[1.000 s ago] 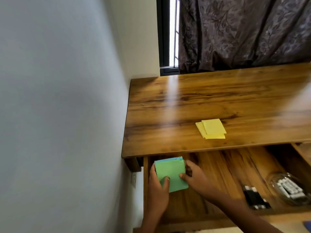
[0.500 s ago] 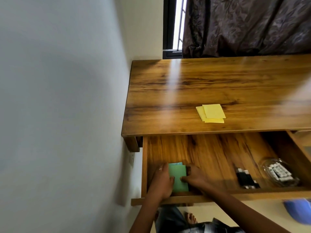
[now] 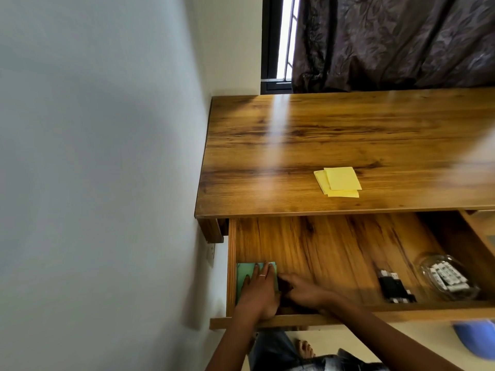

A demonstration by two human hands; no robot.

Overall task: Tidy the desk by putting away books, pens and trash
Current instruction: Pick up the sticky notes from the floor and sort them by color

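A green pad of papers (image 3: 247, 271) lies flat in the front left corner of the open wooden drawer (image 3: 321, 253). My left hand (image 3: 258, 293) rests on top of it with straight fingers, pressing it down. My right hand (image 3: 300, 290) sits just to its right on the drawer floor, fingertips at the pad's right edge; whether they pinch it is hidden in shadow. Two yellow paper pads (image 3: 338, 181) lie overlapped on the wooden desk (image 3: 294, 145) near its front edge.
Inside the drawer's right part lie black and white clips or sticks (image 3: 395, 286) and a clear glass dish (image 3: 447, 277) of small white items. A white wall runs along the left. A dark curtain (image 3: 388, 41) hangs behind the desk. A blue object (image 3: 476, 340) sits bottom right.
Both hands carried the green pad from the drawer's rear down to its front left corner. My left hand moved from its edge onto its top.
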